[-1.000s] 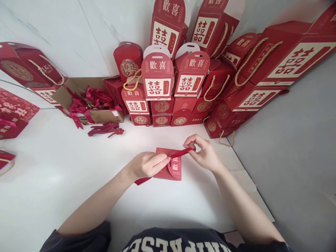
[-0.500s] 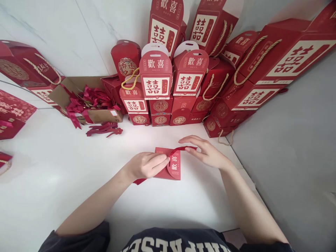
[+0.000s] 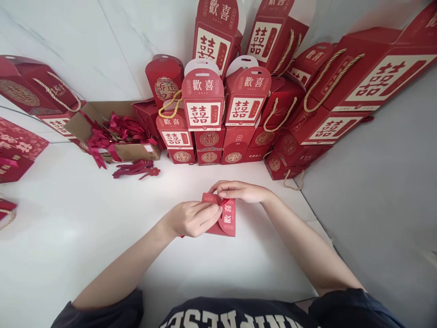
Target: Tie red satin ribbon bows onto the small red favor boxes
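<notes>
A small red gift box (image 3: 226,220) with pale lettering lies on the white table (image 3: 68,237) in front of me. A dark red ribbon (image 3: 225,202) runs across its top. My left hand (image 3: 191,217) rests on the box's left side, fingers closed and pinching the ribbon near the middle. My right hand (image 3: 241,191) reaches in from the right over the box's top edge, its fingers curled onto the ribbon beside my left fingertips. A bit of ribbon shows under my left hand.
Stacks of red gift boxes and bags with gold rope handles (image 3: 246,105) line the wall behind. A brown carton of red ribbons (image 3: 116,132) sits at the back left, loose ribbons (image 3: 136,169) in front of it. More red bags (image 3: 20,150) stand at far left. The table edge runs along the right.
My right hand has moved left from holding the ribbon stretched out to the right, and now meets my left hand over the box. The ribbon is no longer stretched out.
</notes>
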Demonstrator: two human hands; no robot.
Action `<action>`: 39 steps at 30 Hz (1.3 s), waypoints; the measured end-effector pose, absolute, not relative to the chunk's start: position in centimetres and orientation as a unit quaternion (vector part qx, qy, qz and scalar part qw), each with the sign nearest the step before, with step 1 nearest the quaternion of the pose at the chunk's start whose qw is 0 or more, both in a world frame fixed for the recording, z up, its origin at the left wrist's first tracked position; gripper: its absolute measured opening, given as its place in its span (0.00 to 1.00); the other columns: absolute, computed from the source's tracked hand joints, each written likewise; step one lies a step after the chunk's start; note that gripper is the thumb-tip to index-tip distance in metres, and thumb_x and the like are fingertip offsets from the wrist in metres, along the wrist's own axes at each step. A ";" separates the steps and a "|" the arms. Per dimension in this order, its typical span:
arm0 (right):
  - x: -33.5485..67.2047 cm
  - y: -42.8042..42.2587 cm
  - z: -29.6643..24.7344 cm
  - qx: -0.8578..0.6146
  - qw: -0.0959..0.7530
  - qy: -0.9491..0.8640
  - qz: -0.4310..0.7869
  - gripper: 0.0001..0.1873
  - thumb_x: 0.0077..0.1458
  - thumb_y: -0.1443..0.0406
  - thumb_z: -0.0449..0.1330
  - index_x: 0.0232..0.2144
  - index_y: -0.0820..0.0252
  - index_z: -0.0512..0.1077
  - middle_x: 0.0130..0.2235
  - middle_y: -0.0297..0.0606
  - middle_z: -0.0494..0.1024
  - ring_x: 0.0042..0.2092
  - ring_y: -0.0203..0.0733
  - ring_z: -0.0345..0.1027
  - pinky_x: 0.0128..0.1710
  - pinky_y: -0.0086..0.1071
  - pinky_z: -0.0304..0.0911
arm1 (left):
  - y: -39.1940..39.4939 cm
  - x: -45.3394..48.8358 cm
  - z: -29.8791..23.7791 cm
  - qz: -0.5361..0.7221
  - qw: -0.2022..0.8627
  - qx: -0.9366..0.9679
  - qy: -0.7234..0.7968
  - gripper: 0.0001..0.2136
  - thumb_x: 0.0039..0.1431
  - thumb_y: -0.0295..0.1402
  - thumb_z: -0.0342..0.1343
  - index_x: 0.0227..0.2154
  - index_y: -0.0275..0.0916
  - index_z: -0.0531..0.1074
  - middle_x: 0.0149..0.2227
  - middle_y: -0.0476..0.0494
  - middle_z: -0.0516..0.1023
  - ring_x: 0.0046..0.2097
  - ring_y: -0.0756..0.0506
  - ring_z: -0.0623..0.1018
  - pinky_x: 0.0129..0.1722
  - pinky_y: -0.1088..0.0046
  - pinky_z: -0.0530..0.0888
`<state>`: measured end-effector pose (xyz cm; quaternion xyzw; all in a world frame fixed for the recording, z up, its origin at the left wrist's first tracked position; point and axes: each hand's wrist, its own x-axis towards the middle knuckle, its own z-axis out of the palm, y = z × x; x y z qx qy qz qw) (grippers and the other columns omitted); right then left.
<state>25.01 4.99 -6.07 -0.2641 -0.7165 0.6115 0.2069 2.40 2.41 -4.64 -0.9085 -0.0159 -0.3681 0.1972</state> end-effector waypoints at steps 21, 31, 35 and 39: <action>26.5 1.4 -3.3 -0.372 0.257 -0.725 0.519 0.10 0.61 0.57 0.57 0.35 0.56 0.64 0.28 0.29 0.70 0.29 0.34 0.62 0.30 0.29 0.60 | 2.6 2.1 -5.3 -0.344 0.201 -0.917 -0.034 0.07 0.60 0.21 0.51 0.39 0.32 0.72 0.31 0.46 0.79 0.29 0.50 0.79 0.21 0.75 0.72; 25.9 0.0 -4.9 -0.385 0.297 -0.684 0.544 0.07 0.61 0.62 0.57 0.38 0.56 0.63 0.28 0.28 0.68 0.29 0.34 0.57 0.29 0.28 0.54 | 3.1 1.8 -5.2 -0.273 -0.219 -0.901 -0.255 0.08 0.59 0.37 0.59 0.35 0.38 0.72 0.26 0.52 0.76 0.24 0.54 0.73 0.25 0.80 0.70; 26.1 -0.3 -5.1 -0.388 0.306 -0.676 0.547 0.05 0.61 0.63 0.57 0.39 0.57 0.63 0.29 0.29 0.68 0.30 0.34 0.58 0.31 0.28 0.54 | 3.2 1.5 -3.3 -0.131 -0.466 -0.788 -0.380 0.14 0.51 0.42 0.64 0.27 0.36 0.70 0.21 0.53 0.72 0.20 0.56 0.66 0.19 0.81 0.64; 26.3 -0.9 -5.4 -0.395 0.333 -0.670 0.533 0.05 0.62 0.64 0.57 0.38 0.57 0.63 0.29 0.29 0.67 0.31 0.34 0.58 0.33 0.28 0.54 | 3.7 0.9 -2.4 -0.071 -0.554 -0.722 -0.409 0.14 0.48 0.41 0.66 0.25 0.35 0.71 0.21 0.51 0.71 0.22 0.54 0.66 0.21 0.78 0.64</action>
